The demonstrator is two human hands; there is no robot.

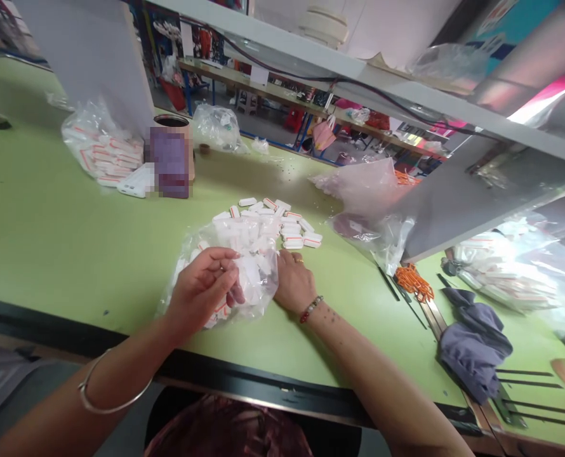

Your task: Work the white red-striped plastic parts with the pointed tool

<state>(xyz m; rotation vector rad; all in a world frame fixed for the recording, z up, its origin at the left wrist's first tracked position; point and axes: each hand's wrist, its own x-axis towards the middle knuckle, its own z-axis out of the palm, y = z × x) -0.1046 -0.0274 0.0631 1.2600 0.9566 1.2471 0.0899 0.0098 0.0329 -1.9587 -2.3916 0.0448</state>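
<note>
clear bag (259, 289) beneath left grip (202, 284), its plastic pinched, right grip (296, 282) at bag's right edge, hold unclear

No legible text or numbers, dark marks on a white object (134, 183) unreadably small

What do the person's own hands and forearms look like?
The left hand and right hand are ungloved, and no sleeves cover the forearms. A thin, silvery bangle circles the left one; the right wrist wears a bracelet of reddish and pale beads, and a gold-coloured ring sits on a right finger.
</note>
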